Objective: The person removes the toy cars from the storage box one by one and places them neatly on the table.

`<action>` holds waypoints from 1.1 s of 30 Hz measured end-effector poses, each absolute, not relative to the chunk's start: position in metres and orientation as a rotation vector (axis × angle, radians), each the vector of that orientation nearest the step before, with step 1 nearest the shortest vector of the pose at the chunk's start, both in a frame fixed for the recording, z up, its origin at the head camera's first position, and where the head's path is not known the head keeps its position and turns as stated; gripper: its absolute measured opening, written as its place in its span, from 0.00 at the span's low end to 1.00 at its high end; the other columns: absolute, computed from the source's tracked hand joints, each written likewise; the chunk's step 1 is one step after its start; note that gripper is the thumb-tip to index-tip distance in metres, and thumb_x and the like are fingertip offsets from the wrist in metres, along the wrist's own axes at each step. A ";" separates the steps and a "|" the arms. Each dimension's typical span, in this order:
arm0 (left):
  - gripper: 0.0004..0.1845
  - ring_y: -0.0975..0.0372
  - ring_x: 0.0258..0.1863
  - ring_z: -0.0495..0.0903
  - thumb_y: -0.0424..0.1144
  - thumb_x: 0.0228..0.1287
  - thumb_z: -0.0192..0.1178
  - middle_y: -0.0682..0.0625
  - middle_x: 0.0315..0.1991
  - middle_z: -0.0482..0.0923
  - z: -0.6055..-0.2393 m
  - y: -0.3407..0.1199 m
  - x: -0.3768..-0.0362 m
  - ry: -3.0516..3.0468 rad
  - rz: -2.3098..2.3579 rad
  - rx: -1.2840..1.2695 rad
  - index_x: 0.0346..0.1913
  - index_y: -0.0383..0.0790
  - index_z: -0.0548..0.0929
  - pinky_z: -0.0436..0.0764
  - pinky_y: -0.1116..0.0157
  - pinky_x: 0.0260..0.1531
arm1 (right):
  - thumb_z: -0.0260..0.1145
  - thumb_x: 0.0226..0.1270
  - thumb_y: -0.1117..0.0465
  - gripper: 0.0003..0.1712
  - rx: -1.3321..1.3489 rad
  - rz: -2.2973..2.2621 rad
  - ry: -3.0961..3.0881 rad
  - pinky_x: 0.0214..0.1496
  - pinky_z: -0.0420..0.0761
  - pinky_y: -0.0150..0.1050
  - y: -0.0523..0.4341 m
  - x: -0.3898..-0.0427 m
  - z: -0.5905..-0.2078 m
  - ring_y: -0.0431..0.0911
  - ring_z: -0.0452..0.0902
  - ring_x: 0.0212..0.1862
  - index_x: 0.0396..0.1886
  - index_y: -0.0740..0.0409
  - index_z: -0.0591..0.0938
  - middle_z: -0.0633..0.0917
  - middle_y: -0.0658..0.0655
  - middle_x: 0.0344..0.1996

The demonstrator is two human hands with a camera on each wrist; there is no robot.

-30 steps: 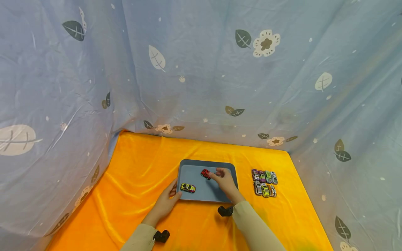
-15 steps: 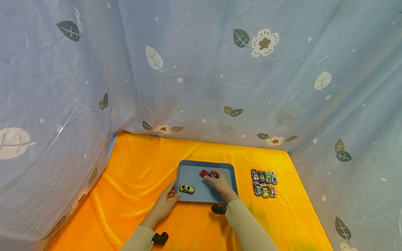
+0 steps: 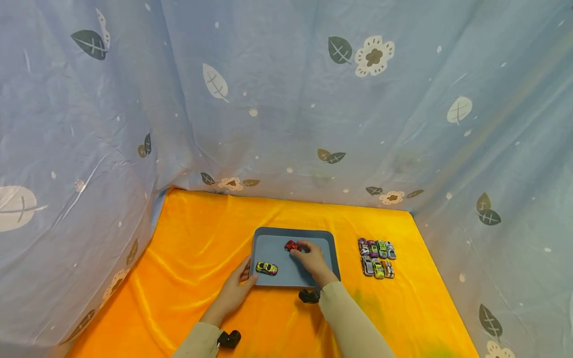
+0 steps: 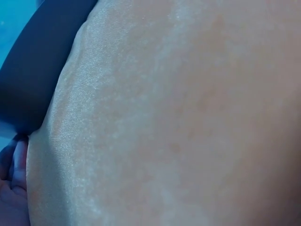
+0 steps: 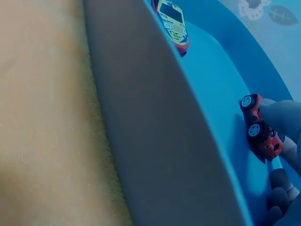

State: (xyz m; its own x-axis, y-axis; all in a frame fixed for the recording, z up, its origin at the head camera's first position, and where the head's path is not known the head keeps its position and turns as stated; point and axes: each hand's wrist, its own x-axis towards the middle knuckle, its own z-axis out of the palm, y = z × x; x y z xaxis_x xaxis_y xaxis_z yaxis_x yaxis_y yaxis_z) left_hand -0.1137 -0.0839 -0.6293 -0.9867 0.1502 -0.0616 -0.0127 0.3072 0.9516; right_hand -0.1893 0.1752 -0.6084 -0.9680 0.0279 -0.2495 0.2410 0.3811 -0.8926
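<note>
A grey-blue tray (image 3: 322, 237) lies on the orange cloth. A red toy car (image 3: 292, 245) stands near its far edge, and the fingertips of my right hand (image 3: 299, 249) pinch it. In the right wrist view the red car (image 5: 260, 133) is on the tray floor against my fingers (image 5: 282, 115), beyond the tray rim (image 5: 155, 141). A yellow toy car (image 3: 266, 268) sits at the tray's front left, also seen as the yellow car (image 5: 173, 24). My left hand (image 3: 247, 274) rests with straight fingers against the tray's front left corner. The left wrist view shows mostly cloth and the tray edge (image 4: 33, 70).
Several small toy cars (image 3: 377, 257) are lined in two rows on the cloth right of the tray. The orange cloth (image 3: 201, 238) covers the table. Blue leaf-print fabric (image 3: 286, 99) hangs close behind and on both sides.
My right hand has shifted slightly left and its fingers have come closer round the red car. The left hand and the yellow car stay where they were.
</note>
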 end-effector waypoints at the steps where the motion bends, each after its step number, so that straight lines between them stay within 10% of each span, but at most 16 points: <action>1: 0.35 0.56 0.58 0.72 0.43 0.70 0.59 0.49 0.67 0.67 -0.629 -0.084 -0.114 2.425 1.772 0.133 0.76 0.52 0.57 0.71 0.53 0.58 | 0.71 0.61 0.47 0.28 0.252 -1.611 2.460 0.63 0.65 0.58 0.175 -0.189 -0.609 0.58 0.59 0.67 0.60 0.50 0.79 0.71 0.58 0.64; 33: 0.35 0.56 0.56 0.73 0.44 0.70 0.59 0.48 0.65 0.69 -0.629 -0.083 -0.112 2.431 1.768 0.139 0.76 0.52 0.57 0.71 0.52 0.57 | 0.76 0.53 0.53 0.19 0.377 -1.571 2.514 0.57 0.65 0.58 0.170 -0.190 -0.608 0.63 0.54 0.64 0.43 0.55 0.84 0.64 0.67 0.65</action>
